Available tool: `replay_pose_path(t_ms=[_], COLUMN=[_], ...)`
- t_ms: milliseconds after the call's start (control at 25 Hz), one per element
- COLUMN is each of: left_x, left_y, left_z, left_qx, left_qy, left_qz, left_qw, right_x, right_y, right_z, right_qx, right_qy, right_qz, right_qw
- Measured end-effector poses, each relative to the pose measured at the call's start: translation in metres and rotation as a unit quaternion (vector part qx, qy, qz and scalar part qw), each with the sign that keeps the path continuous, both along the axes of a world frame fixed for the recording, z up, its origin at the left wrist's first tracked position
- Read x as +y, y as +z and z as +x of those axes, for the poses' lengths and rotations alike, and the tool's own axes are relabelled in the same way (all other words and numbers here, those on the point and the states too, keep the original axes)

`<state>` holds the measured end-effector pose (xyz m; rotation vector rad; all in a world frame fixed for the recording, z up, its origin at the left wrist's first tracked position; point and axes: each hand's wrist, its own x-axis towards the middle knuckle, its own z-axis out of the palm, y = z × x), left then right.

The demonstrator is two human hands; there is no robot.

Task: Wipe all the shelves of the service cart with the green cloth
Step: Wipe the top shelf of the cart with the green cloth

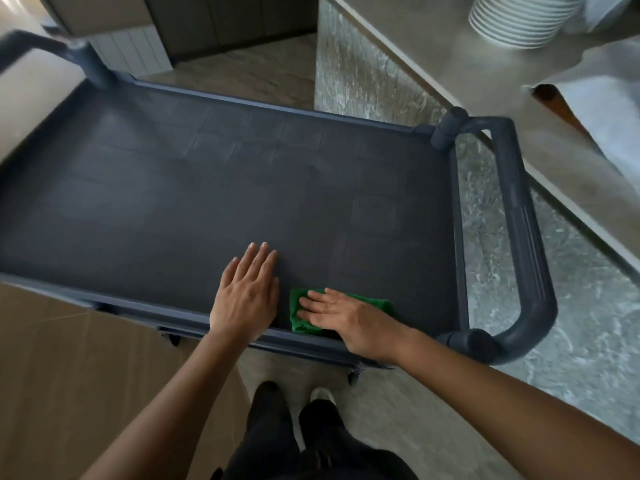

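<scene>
Head cam looking down: the folded green microfibre cloth (pixel 300 317) sits on the near-right part of the dark blue-grey plastic service cart's top shelf (pixel 207 188), close to the near rim. The right hand (pixel 349 320) is flat on top of it, fingers (pixel 313 303) straight, close together and pointing left, with green poking out past the tips and on the near side. The left hand (pixel 247 296) lies palm-down on the bare shelf just left of the cloth, fingers straight and together, while a stack of white ribbed plates (pixel 519 22) sits on the far-right counter.
</scene>
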<state>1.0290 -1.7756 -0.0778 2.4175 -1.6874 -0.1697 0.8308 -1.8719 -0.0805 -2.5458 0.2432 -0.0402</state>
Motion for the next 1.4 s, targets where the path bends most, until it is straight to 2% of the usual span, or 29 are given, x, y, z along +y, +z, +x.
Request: replay_pose_path(t_ms=[200, 400, 680, 880, 1120, 1400], left_x=[-0.003, -0.005, -0.004, -0.004, -0.002, -0.003], left_y=[-0.002, -0.005, -0.006, -0.010, -0.009, -0.012], left_z=[0.000, 0.006, 0.007, 0.006, 0.006, 0.008], left_qx=[-0.017, -0.022, -0.013, -0.011, -0.012, -0.008], left_qy=[-0.003, 0.007, -0.001, 0.005, 0.008, 0.009], left_qz=[0.047, 0.094, 0.096, 0.086, 0.087, 0.088], left_qw=[0.999, 0.995, 0.995, 0.996, 0.996, 0.996], right_x=[-0.017, -0.064, -0.166, -0.206, -0.166, -0.042], right_y=[-0.007, -0.013, -0.008, -0.005, -0.002, -0.002], right_z=[0.015, 0.058, 0.109, 0.125, 0.111, 0.052], right_qx=[-0.031, -0.023, -0.001, 0.044, 0.026, -0.002], right_qy=[-0.029, -0.122, -0.241, -0.271, -0.260, -0.163], right_qz=[0.000, -0.024, -0.014, -0.034, -0.017, -0.008], right_qw=[0.999, 0.992, 0.970, 0.961, 0.965, 0.987])
